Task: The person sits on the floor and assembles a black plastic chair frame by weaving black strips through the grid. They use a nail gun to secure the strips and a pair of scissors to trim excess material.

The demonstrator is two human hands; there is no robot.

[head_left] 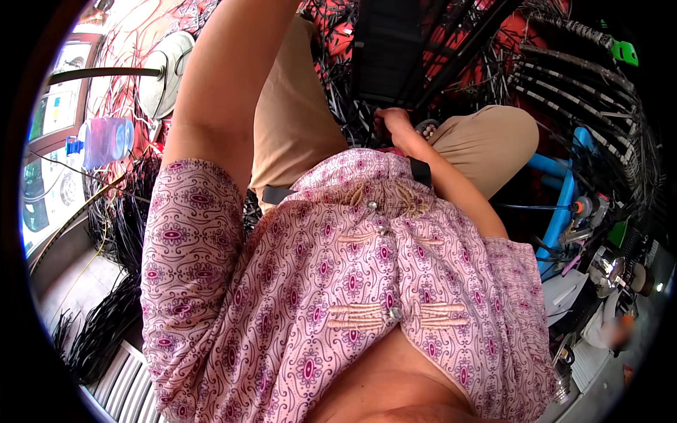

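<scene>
My left arm [218,92] reaches up past the top edge, so its hand is out of sight. Low between my knees, my right hand [395,121] is bent at the wrist, its fingers curled and partly hidden. What those fingers hold, if anything, I cannot make out. Just above the hand stands a dark, black woven-looking panel [384,53] with long bars slanting off to its right. Loose black strips [338,84] lie tangled around its lower end, over a red surface.
A fan with a round base [166,74] and a clear blue water jug [106,142] are at left. Black strip bundles [116,310] hang below them. On the right are a blue frame [557,211], cluttered tools and banded black coils [571,92].
</scene>
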